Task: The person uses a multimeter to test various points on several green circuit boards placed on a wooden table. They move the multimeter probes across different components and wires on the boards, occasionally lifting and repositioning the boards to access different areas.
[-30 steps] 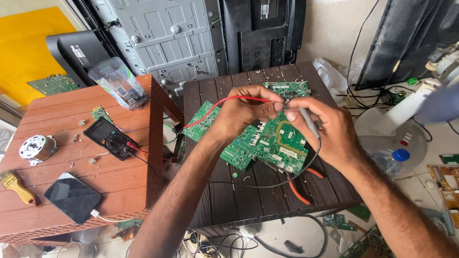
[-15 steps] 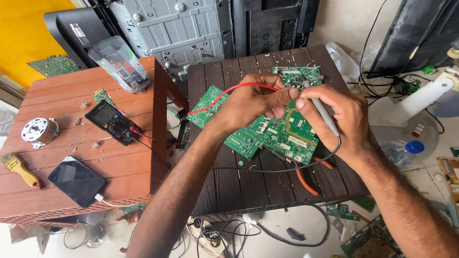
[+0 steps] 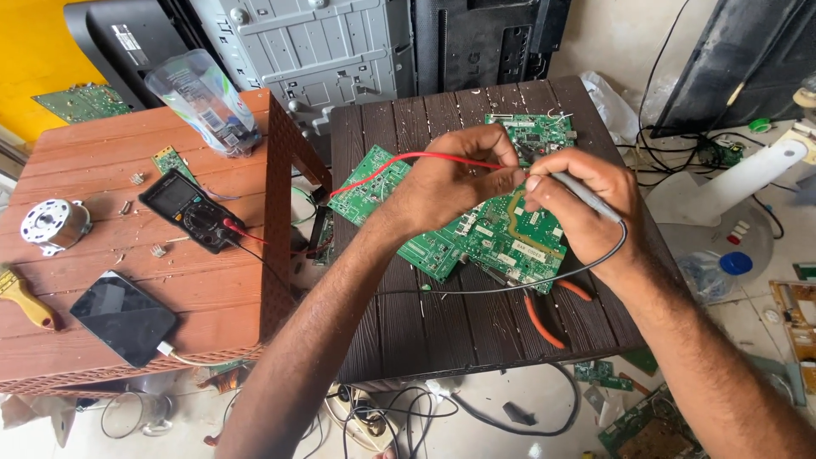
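A large green circuit board (image 3: pixel 501 242) lies on a dark brown table (image 3: pixel 442 331). My left hand (image 3: pixel 450 183) is closed over the board, pinching a probe with a red lead (image 3: pixel 374 174). My right hand (image 3: pixel 582 200) grips a grey probe (image 3: pixel 586 191) with a black lead (image 3: pixel 527 285), its tip down on the board beside the left hand. Both leads run left to a black multimeter (image 3: pixel 189 210) on the reddish table (image 3: pixel 127 255). A smaller green board (image 3: pixel 534 132) lies just behind my hands.
On the reddish table are a small motor (image 3: pixel 53 225), a dark phone (image 3: pixel 123 316) on a cable, a yellow-handled tool (image 3: pixel 25 299) and a clear plastic bottle (image 3: pixel 200 102). Orange-handled pliers (image 3: pixel 544 314) lie by the board. Panels and cables crowd the back and floor.
The view has shifted so the tables sit lower in frame. My hands stay on the board with both probes, tips still close together.
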